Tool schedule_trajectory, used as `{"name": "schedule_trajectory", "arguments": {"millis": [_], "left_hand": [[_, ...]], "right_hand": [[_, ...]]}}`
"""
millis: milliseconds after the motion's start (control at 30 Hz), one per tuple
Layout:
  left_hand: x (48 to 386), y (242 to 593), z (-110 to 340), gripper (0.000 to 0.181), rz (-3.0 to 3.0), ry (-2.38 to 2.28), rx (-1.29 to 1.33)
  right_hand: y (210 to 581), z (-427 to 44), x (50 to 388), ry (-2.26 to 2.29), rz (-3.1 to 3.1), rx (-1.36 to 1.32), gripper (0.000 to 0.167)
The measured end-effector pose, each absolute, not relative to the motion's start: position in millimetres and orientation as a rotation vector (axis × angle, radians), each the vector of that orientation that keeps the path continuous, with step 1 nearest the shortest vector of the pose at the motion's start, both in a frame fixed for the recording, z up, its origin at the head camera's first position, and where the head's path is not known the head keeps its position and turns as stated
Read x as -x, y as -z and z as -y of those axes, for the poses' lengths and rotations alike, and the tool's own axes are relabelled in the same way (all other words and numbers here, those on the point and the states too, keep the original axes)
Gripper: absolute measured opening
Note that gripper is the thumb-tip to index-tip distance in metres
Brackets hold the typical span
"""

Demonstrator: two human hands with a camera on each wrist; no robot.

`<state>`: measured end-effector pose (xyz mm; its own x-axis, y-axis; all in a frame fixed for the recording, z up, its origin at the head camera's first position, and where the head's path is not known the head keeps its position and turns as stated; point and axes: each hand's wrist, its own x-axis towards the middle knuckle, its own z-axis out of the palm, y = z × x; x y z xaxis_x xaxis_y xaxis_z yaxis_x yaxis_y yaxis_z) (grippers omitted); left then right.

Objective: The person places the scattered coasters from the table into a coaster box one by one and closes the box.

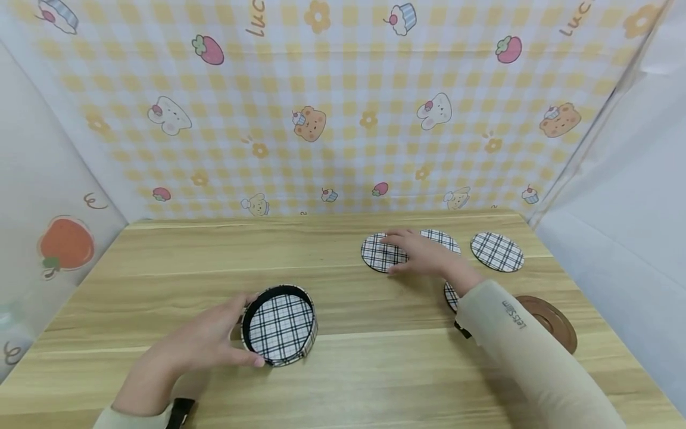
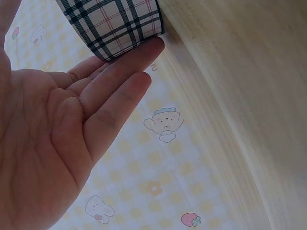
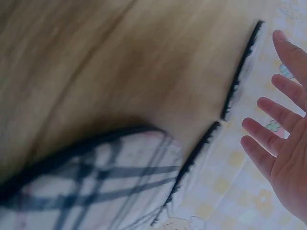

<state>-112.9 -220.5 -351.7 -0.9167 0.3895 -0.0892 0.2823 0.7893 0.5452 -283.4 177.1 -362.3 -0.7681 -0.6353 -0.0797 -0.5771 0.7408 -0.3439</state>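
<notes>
A round coaster holder (image 1: 314, 338) with plaid sides and a black inner wall stands left of the table's middle. A plaid disc (image 1: 281, 328) shows inside it. My left hand (image 1: 211, 336) holds the holder from its left, thumb at the near side and fingers at the far side. In the left wrist view, the fingertips touch its plaid wall (image 2: 117, 24). Over a plaid round coaster (image 1: 377, 253) at the back right, my right hand (image 1: 423, 253) reaches with spread fingers. The right wrist view shows this hand (image 3: 288, 148) with nothing gripped.
Another plaid coaster (image 1: 439, 238) lies partly behind the right hand, and one (image 1: 497, 251) lies farther right. The right sleeve partly covers a further coaster (image 1: 451, 296) and a brown round disc (image 1: 552, 322). A checked backdrop (image 1: 343, 155) rises behind the wooden table (image 1: 187, 256).
</notes>
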Motion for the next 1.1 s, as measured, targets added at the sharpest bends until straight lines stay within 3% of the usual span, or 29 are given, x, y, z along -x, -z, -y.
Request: {"name": "schedule_trajectory", "arguments": {"millis": [667,1100], "left_hand": [[112.2,351.7,219.7,0.11,-2.814,-0.778,-0.548],[112.4,352.1,220.5,0.11,-2.814,-0.776,-0.548]], "right_hand": [[375.1,-184.1,300.3,0.462,-2.701,0.848,0.085],[377.4,-182.6,302.4,0.424,-2.722,0.864,0.082]]}}
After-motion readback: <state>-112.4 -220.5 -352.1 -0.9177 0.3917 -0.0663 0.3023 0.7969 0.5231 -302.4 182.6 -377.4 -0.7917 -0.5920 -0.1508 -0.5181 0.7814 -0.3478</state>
